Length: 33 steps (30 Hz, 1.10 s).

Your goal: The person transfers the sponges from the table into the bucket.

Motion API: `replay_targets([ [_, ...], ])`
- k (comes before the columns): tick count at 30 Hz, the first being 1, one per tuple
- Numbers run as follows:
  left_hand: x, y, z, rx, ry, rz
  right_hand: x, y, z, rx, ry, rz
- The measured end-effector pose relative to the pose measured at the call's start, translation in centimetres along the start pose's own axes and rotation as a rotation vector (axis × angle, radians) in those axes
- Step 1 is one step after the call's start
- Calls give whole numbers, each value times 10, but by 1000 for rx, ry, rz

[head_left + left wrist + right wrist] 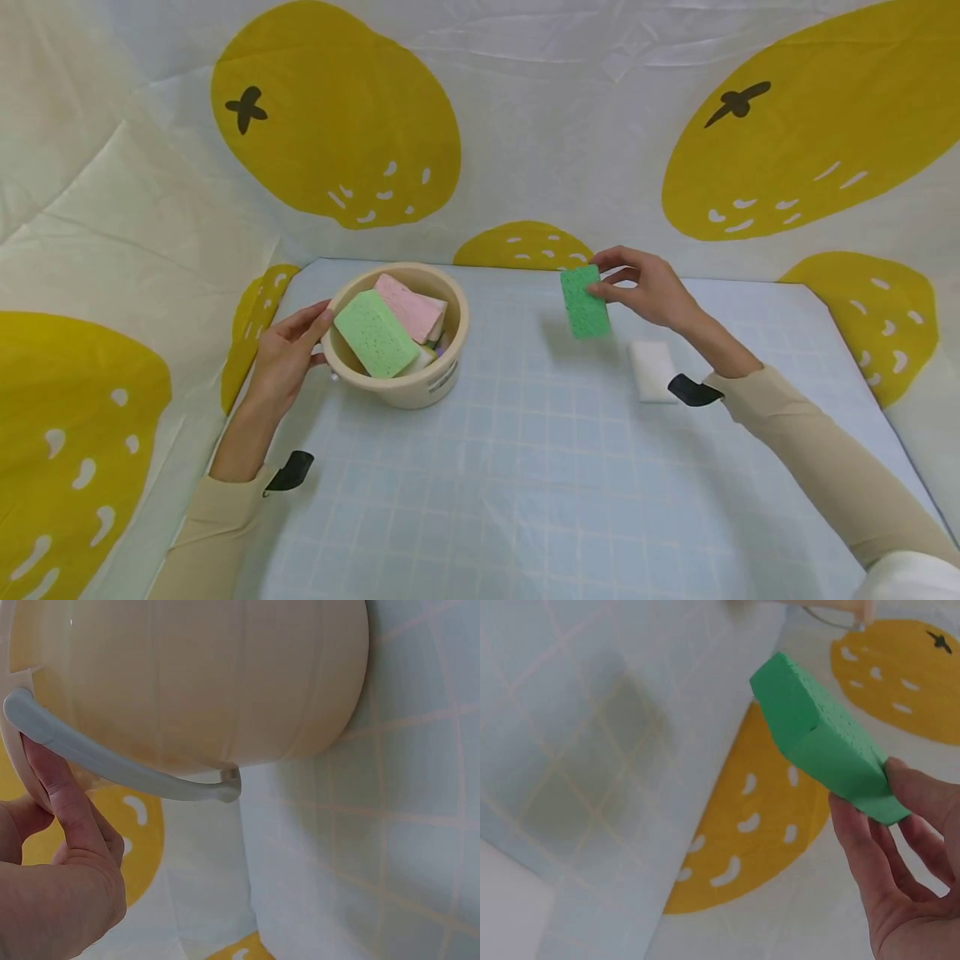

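Note:
A cream bucket (420,397) stands at the back left of the table, filled with sponges. On top lie a light green sponge (377,333) and a pink one (408,307); lower pieces are partly hidden. My left hand (287,354) pinches the bucket's rim on its left side, thumb and fingers on either side of it. In the left wrist view the grey handle (127,761) hangs down the bucket's outside. Right of the bucket, my right hand (643,287) holds a darker green sponge (585,302) above the table between thumb and fingers, as the right wrist view (840,742) confirms.
A white block-shaped sponge (651,372) lies on the table below my right wrist. The table is covered with a pale blue checked cloth (495,483). White fabric with large yellow fruit prints (337,108) hangs behind and at the sides.

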State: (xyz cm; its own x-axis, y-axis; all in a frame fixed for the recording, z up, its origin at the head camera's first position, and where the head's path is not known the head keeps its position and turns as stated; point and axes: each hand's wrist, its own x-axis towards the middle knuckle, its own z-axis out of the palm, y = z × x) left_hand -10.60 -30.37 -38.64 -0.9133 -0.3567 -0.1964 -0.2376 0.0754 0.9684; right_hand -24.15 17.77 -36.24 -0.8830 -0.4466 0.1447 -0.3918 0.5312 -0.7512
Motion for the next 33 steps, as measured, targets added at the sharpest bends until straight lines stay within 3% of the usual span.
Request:
replay_targets([
  [8, 2, -1, 0, 46, -3, -17, 11, -22, 1, -1, -17, -61],
  [17, 3, -2, 0, 29, -2, -6, 24, -48, 6, 55, -47, -102],
  [33, 4, -3, 0, 16, 4, -11, 47, -85, 29, 148, -98, -165],
])
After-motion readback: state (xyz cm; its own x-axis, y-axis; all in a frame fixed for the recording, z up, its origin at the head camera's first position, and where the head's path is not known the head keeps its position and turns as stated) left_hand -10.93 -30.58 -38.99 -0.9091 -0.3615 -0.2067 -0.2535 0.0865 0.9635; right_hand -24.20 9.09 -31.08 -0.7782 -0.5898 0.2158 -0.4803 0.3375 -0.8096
